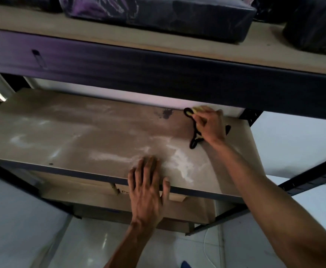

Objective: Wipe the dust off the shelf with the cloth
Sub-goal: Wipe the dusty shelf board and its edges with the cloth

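Observation:
The middle shelf (81, 136) is a brown board with white dust streaks across it, thickest near the front right. My right hand (211, 128) presses a yellow cloth with black edging (194, 140) flat onto the shelf's far right corner. The hand covers most of the cloth. My left hand (148, 182) lies palm down on the shelf's front edge, fingers spread, holding nothing.
A dark metal beam (158, 74) of the upper shelf hangs just above the work area, with wrapped dark bundles (158, 14) on top. Cardboard boxes (139, 207) sit on the shelf below. A dark stain (166, 113) marks the board near the cloth.

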Demonstrator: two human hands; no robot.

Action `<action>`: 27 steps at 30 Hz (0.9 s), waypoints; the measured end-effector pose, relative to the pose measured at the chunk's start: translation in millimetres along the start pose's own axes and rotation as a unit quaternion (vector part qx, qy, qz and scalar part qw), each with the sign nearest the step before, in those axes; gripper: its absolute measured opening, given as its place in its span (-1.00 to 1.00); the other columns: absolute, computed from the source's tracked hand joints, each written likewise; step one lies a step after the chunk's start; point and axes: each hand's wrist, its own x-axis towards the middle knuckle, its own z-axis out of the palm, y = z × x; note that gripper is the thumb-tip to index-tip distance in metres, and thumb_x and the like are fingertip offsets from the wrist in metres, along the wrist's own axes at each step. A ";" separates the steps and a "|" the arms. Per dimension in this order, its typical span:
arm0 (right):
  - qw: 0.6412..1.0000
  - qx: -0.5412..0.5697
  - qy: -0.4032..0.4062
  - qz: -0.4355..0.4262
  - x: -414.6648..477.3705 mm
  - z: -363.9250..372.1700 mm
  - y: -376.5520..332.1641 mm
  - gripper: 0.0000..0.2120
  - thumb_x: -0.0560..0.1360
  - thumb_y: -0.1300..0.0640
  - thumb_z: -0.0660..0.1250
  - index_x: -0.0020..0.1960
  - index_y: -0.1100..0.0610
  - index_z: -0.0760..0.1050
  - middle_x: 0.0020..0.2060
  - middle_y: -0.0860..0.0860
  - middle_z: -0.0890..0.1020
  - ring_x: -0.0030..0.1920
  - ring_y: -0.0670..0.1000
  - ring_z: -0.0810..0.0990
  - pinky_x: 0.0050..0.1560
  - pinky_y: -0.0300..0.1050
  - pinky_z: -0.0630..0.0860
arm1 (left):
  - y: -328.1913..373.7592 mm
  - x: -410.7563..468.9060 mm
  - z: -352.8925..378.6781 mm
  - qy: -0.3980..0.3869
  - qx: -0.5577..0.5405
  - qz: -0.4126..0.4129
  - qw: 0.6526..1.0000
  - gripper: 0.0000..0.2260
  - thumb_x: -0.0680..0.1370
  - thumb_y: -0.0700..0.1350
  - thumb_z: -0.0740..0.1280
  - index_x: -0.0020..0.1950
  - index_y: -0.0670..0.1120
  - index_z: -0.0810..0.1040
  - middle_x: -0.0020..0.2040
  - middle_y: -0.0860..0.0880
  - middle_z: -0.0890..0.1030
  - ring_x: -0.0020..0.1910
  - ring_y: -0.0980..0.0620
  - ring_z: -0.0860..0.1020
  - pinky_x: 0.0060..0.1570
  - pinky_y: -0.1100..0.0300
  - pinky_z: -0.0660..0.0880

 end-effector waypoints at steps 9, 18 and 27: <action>0.977 0.070 -0.149 -0.135 -49.3 17.2 -53.1 -0.79 0.55 -0.01 0.36 0.10 0.04 0.68 0.27 -0.08 0.61 0.15 -0.13 0.51 0.22 -0.13 0.33 | -0.1 -2.8 -0.5 0.002 0.004 0.008 1.000 -0.48 0.67 0.15 0.02 0.53 -0.07 0.38 0.52 -0.11 0.40 0.55 -0.11 0.28 0.50 -0.13 0.20; 0.995 -0.045 -0.022 0.090 -49.6 -50.7 44.7 -0.68 0.53 -0.08 0.34 0.06 0.13 0.69 0.23 0.15 0.58 0.29 0.16 0.51 0.37 0.02 0.36 | -0.3 -0.2 0.6 0.008 0.001 0.005 1.000 -0.47 0.66 0.15 0.01 0.52 -0.08 0.40 0.50 -0.12 0.42 0.53 -0.12 0.31 0.49 -0.18 0.21; 0.995 0.068 -0.056 0.036 -110.2 -20.3 -46.5 -0.80 0.55 -0.04 0.35 0.10 -0.02 0.67 0.13 -0.04 0.69 0.05 -0.06 0.65 0.20 -0.21 0.47 | -3.3 -2.1 2.6 0.028 0.000 0.013 1.000 -0.47 0.65 0.15 0.07 0.51 -0.10 0.41 0.51 -0.14 0.41 0.53 -0.14 0.30 0.46 -0.20 0.23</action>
